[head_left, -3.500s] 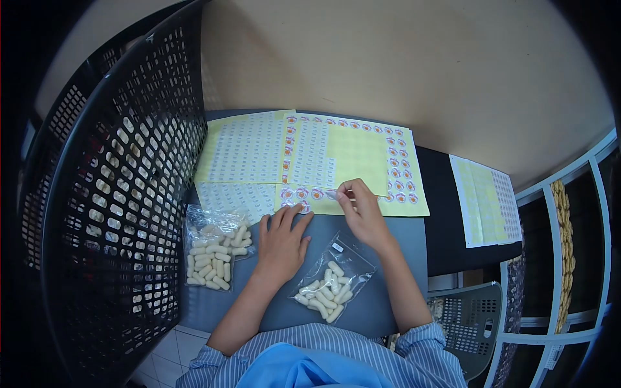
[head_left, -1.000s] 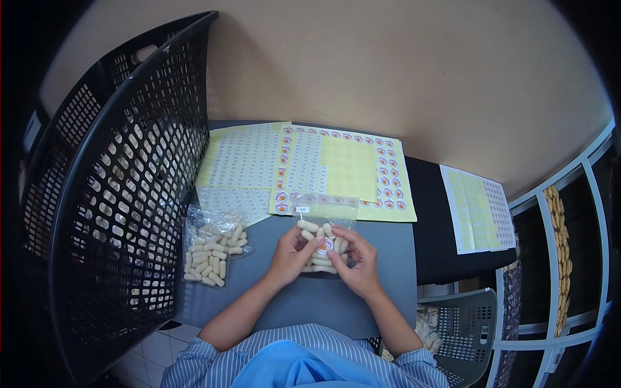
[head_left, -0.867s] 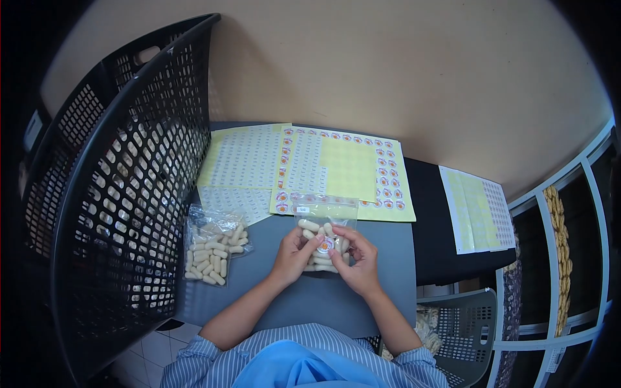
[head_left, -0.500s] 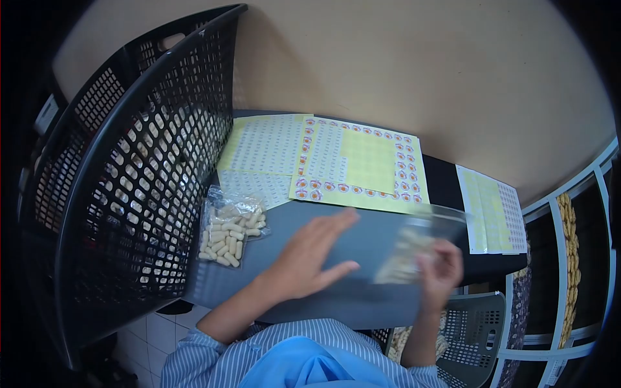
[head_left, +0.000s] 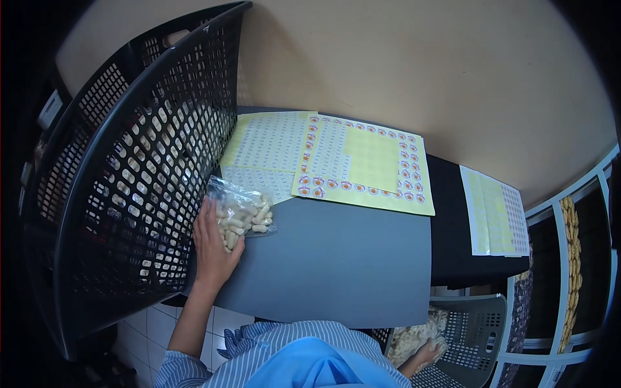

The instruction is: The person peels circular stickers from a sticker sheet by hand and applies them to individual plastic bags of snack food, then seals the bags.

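Observation:
My left hand (head_left: 217,249) is closed around the lower left of a clear zip bag (head_left: 249,210) full of pale capsules. The bag rests on the grey table mat beside the tall black basket, and my fingers hide its left edge. Down at the lower right, my right hand (head_left: 425,357) is inside a grey perforated basket (head_left: 474,330). It touches the clear bags of pale contents (head_left: 409,341) there. Its fingertips are partly hidden among the bags, so its grip cannot be made out.
A tall black perforated basket (head_left: 145,168) with bags inside stands at the left. Yellow-backed sticker sheets (head_left: 369,155) lie along the back of the grey mat (head_left: 330,265). Another sheet (head_left: 495,213) is on the black cloth. A shelf frame (head_left: 553,258) rises at the right.
My right hand has gone down from above the table, where it held a bag of capsules, into the lower right basket. My left hand has moved left onto the bag on the mat.

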Action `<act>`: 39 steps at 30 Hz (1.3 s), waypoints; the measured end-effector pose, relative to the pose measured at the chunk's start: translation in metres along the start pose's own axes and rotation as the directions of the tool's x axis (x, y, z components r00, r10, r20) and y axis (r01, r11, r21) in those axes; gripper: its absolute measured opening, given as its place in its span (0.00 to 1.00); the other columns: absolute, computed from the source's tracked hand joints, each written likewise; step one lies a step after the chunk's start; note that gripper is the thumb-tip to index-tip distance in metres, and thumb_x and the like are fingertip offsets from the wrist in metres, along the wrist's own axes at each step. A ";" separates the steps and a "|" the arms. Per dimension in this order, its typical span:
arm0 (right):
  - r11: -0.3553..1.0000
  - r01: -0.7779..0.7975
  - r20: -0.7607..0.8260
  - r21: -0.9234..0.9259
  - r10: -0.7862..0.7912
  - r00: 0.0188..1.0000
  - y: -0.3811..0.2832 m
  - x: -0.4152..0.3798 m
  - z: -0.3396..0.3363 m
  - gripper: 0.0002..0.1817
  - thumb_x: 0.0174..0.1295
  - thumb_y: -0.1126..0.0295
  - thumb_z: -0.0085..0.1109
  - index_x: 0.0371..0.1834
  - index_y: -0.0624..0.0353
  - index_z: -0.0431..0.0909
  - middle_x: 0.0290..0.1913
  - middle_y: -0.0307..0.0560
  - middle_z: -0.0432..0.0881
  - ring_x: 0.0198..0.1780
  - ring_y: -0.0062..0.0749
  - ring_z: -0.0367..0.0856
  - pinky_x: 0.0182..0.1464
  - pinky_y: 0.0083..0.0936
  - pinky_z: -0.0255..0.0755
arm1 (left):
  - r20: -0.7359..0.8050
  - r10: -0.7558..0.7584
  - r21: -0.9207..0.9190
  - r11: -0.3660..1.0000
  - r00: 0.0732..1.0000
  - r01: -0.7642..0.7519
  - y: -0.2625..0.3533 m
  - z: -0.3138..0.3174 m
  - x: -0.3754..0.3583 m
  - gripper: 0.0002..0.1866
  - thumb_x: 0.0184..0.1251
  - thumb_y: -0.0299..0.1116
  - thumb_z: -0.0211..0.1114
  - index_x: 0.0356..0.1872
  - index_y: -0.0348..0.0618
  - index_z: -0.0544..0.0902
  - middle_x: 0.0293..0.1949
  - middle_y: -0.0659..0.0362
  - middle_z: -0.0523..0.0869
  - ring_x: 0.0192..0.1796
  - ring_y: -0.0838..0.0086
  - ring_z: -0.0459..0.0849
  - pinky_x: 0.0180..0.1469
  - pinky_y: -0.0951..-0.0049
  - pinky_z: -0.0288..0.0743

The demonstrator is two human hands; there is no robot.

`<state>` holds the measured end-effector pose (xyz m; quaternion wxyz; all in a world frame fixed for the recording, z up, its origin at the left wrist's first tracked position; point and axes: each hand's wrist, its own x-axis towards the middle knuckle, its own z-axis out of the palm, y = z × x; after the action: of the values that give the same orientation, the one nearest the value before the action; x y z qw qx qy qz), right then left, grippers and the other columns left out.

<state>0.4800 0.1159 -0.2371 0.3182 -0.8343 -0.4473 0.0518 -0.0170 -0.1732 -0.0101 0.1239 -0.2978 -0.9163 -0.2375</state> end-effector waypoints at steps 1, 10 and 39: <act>0.994 0.108 -0.055 -0.033 -0.109 0.992 -0.044 -0.004 -0.021 0.25 0.50 0.65 0.66 0.49 0.66 0.71 0.48 0.55 0.75 0.52 0.47 0.71 0.55 0.38 0.65 | -0.085 0.064 -0.027 0.997 0.994 -0.067 0.000 0.000 0.001 0.43 0.48 0.30 0.65 0.64 0.34 0.50 0.65 0.41 0.52 0.65 0.49 0.54 0.64 0.54 0.51; 0.184 0.098 0.138 0.978 -0.923 0.359 -0.362 -0.110 -0.121 0.27 0.55 0.69 0.61 0.57 0.65 0.64 0.51 0.51 0.74 0.53 0.34 0.74 0.57 0.30 0.66 | -0.300 0.351 -0.467 0.757 0.887 -0.457 0.114 0.028 0.033 0.47 0.45 0.29 0.68 0.65 0.38 0.48 0.65 0.42 0.48 0.68 0.52 0.50 0.66 0.57 0.52; 0.153 -0.197 0.167 0.969 -0.984 0.058 -0.404 -0.206 -0.060 0.05 0.50 0.80 0.60 0.32 0.64 0.77 0.35 0.44 0.79 0.39 0.26 0.77 0.45 0.22 0.69 | 0.172 0.127 -0.984 0.068 0.977 0.164 0.118 0.068 0.052 0.05 0.58 0.21 0.61 0.34 0.38 0.76 0.36 0.60 0.81 0.40 0.80 0.78 0.44 0.79 0.72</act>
<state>0.0913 0.0867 0.0032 0.3636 -0.0531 -0.7039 0.6078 0.0078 -0.0297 -0.0063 -0.2146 -0.3133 -0.5173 -0.7669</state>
